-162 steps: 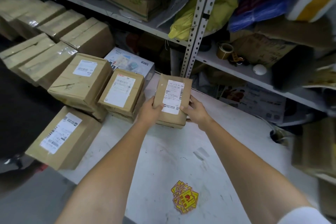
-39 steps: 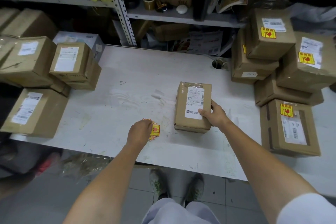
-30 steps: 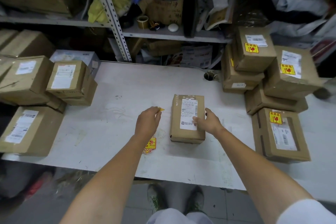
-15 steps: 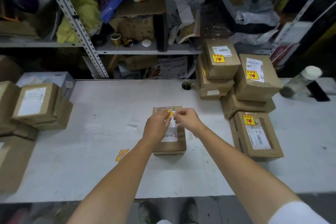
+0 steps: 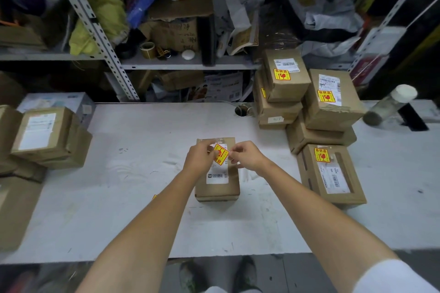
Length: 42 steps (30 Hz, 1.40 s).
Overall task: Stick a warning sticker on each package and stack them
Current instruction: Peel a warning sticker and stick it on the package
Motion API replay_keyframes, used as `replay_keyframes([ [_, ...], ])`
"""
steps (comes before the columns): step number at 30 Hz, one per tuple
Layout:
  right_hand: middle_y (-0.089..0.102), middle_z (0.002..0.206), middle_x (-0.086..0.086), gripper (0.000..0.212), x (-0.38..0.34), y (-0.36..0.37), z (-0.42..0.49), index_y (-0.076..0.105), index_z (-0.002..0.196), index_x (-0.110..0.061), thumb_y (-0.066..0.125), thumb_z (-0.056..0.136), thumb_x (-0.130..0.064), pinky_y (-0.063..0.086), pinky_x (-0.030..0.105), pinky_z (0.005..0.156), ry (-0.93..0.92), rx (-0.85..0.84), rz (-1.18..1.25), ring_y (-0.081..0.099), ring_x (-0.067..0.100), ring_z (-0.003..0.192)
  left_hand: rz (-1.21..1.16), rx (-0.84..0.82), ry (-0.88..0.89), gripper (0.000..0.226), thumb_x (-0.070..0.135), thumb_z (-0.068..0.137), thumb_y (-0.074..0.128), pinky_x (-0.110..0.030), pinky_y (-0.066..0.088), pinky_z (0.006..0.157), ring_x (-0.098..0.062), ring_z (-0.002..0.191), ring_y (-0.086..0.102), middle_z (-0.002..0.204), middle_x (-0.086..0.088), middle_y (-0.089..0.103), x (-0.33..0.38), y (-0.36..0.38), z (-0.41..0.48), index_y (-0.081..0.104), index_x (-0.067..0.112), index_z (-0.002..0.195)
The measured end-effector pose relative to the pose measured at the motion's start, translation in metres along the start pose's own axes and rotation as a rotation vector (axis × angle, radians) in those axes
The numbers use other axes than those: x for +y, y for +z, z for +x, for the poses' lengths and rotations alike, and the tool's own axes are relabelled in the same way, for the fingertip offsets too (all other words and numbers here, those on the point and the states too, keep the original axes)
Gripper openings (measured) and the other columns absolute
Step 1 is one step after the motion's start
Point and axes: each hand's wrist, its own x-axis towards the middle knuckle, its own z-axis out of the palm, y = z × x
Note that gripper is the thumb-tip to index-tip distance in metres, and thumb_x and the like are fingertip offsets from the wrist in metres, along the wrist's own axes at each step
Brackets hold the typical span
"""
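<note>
Plain boxes (image 5: 47, 135) wait on the left of the table (image 5: 142, 150). Left hand (image 5: 200, 157) pinches one edge of the yellow sticker (image 5: 221, 154), right hand (image 5: 245, 156) pinches the other, just over the small box (image 5: 217, 183). Sticker looks thin, floppy & sticky, so hold edges only. Box looks stiff, prob. light; grab its long sides. Done stack (image 5: 328, 107) sits on the right.

A scuffed white bench (image 5: 133, 197) carries a small brown package (image 5: 217, 189) at its middle. To the right lies a flat box (image 5: 352, 173) bearing a yellow sticker, and behind it a pile of stickered packages (image 5: 328, 114). A clear bottle (image 5: 390, 104) lies far right; labelled packages (image 5: 47, 135) crowd the left edge
</note>
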Motion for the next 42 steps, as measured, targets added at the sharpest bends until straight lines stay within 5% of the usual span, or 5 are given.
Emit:
replay_keyframes([
  [6,0.069,0.099,0.009,0.020,0.001,0.004,0.001,0.068,0.111,0.000,0.056,0.099,-0.011,0.054,0.017,0.062,0.009,-0.041,-0.022,0.066,0.013,0.081,0.012,0.031,-0.013,0.032,0.019,0.095,0.062,-0.024,0.047,0.076,-0.015,0.096,0.063,0.118,-0.002,0.069,-0.001,0.000,0.000,0.064,0.021,0.127],
  [13,0.071,0.100,0.015,0.014,-0.001,0.010,0.000,0.070,0.099,-0.001,0.058,0.096,-0.006,0.058,0.030,0.082,-0.004,-0.072,0.020,0.068,0.019,0.089,0.070,0.008,-0.028,0.034,0.018,0.097,0.059,-0.034,0.056,0.087,-0.019,0.104,0.064,0.125,-0.002,0.067,-0.002,0.000,0.001,0.062,0.023,0.131],
  [20,0.069,0.086,0.010,0.014,0.001,0.016,0.000,0.070,0.089,-0.004,0.058,0.096,-0.007,0.057,0.024,0.071,-0.018,-0.059,0.074,0.066,0.015,0.080,0.023,0.001,-0.025,0.040,0.023,0.091,0.066,-0.033,0.051,0.093,-0.018,0.107,0.062,0.124,0.002,0.066,-0.003,0.001,-0.001,0.061,0.026,0.130],
  [26,0.066,0.081,0.007,0.017,0.006,0.015,0.005,0.070,0.088,-0.006,0.056,0.098,-0.010,0.056,0.026,0.068,-0.022,0.101,0.085,0.064,0.019,0.080,-0.029,0.017,0.004,0.009,0.030,0.089,0.065,-0.026,0.049,0.078,-0.011,0.090,0.063,0.107,0.009,0.070,0.009,0.004,-0.007,0.072,0.027,0.093],
  [42,0.069,0.083,0.011,0.018,0.008,0.025,0.003,0.069,0.082,-0.009,0.059,0.097,-0.007,0.059,0.043,0.087,-0.041,0.040,-0.013,0.069,0.028,0.090,-0.034,-0.078,-0.008,0.019,0.014,0.092,0.061,-0.034,0.053,0.086,-0.018,0.093,0.065,0.095,0.004,0.074,-0.002,0.001,-0.018,0.078,0.021,0.098],
])
